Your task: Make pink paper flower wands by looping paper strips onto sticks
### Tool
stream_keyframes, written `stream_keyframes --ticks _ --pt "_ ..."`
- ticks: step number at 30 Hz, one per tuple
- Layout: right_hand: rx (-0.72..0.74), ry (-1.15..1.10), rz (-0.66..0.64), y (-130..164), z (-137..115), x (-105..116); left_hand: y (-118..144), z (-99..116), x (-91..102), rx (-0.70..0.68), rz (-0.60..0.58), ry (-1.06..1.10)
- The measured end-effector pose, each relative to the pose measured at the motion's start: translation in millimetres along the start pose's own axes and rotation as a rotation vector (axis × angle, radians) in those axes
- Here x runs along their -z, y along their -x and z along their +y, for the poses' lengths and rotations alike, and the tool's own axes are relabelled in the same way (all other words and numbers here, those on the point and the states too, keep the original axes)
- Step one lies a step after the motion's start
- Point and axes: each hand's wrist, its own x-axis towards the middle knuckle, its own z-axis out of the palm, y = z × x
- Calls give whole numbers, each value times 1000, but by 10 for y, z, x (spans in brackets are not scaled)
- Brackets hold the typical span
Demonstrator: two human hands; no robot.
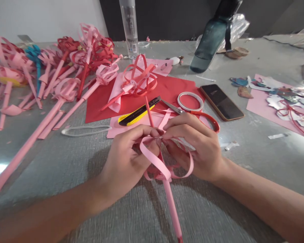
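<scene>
Pinching looped pink paper strips (pixel 164 167) at centre frame, the left hand (pixel 126 162) and right hand (pixel 195 148) both grip them atop a pink paper stick (pixel 172 209) running to the bottom edge. Just beyond lie a yellow utility knife (pixel 136 115), scissors (pixel 192 113) and a tape ring (pixel 190 101); finished paper flowers (pixel 53 71) fill the upper left.

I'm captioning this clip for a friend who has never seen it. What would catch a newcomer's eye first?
Front and centre, the left hand and right hand pinch looped pink strips on a pink paper flower. A heap of finished paper flowers fills the table's far left; a yellow utility knife lies just beyond the hands.
</scene>
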Motion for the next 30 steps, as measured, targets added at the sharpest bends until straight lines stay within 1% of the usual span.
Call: stream_keyframes --ticks 5,12,16,23,30 --pt "10 46 0 -8 -5 -3 3 -17 -10 -18 12 -13" --pt "9 38 -12 -9 -8 -3 11 -35 -10 3 -2 -33" --pt "30 33 -16 -7 -6 -10 8 -24 -8 -8 -8 -29" --pt "21 37 -57 3 7 -3 4 -23 -7 -52 -13 -53" --pt "27 22 -89 -3 10 4 19 -34 -3 -37 -13 -61"
